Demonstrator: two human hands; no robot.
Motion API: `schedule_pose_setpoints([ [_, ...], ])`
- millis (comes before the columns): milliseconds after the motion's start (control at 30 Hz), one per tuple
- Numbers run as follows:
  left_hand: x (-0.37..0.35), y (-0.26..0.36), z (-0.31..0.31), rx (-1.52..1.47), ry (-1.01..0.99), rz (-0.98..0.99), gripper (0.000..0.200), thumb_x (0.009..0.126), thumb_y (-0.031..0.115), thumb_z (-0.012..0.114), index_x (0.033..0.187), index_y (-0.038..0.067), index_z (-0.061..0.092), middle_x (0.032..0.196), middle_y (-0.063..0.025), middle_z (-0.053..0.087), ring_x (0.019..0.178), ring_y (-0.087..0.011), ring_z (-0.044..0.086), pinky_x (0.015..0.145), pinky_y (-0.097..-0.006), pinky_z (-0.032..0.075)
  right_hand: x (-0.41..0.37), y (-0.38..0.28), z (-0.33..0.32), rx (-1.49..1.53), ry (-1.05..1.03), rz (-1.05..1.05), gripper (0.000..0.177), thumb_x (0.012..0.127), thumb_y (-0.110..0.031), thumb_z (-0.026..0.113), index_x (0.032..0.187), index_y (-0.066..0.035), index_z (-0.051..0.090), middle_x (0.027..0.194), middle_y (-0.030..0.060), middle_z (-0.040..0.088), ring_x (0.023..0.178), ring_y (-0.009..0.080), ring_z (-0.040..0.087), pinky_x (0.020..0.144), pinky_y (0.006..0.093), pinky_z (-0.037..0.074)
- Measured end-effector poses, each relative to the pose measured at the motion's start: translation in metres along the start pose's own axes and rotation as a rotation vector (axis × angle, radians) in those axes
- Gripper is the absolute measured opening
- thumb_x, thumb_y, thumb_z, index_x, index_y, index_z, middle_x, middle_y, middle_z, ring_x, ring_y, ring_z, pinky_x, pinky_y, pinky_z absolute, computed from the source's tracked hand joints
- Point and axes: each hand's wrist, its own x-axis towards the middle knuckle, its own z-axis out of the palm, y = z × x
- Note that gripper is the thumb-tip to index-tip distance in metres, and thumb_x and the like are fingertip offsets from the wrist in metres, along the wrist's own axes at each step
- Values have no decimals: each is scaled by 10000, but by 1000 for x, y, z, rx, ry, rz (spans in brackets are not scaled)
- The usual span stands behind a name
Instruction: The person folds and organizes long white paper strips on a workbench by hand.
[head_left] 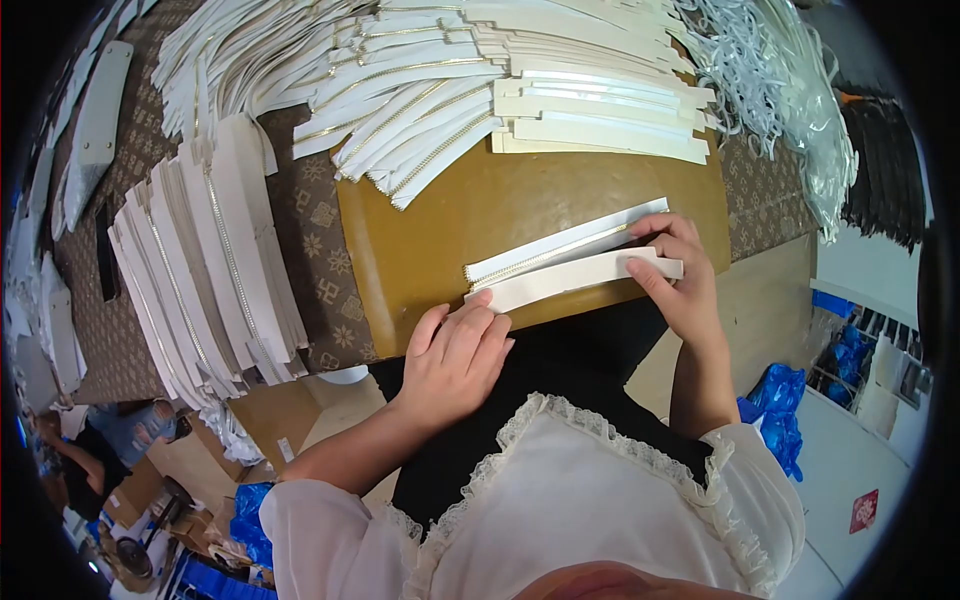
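Observation:
A cream-white strip [570,282] is stretched between my two hands near the front edge of the brown board. Just behind it lies a white zipper tape [560,240] with gold teeth, its near side partly covered by the strip. My right hand [685,280] pinches the strip's right end, thumb on top and fingers reaching over to the zipper tape's end. At the strip's left end, my left hand [455,360] is closed with curled fingers, a fingertip pressing on the strip where it meets the zipper.
Gold-toothed zipper tapes [410,125] and a stack of cream strips [600,110] lie along the back of the brown board [420,270]. Finished-looking zippered strips [205,260] are piled left. White cords [750,70] and plastic bags [815,130] sit back right. Another person [85,460] is at lower left.

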Motion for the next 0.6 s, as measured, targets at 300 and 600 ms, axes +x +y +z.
schedule_pose_setpoints([
  [300, 4, 3, -7, -23, -55, -37, 378, 787, 185, 719, 1134, 70, 620, 1188, -71, 574, 1095, -196, 571, 957, -366, 358, 0, 8, 2, -61, 3, 23, 148, 786, -110, 737, 781, -3, 634, 1042, 70, 557, 1031, 227, 490, 923, 333, 370],
  [600, 11, 3, -14, -9, -124, -2, 440, 796, 182, 689, 1221, 93, 623, 1329, -29, 560, 1104, -177, 567, 917, -346, 367, 2, 10, 4, -90, 25, 14, 161, 763, -109, 759, 775, -7, 635, 1009, 65, 554, 1013, 223, 487, 901, 328, 375],
])
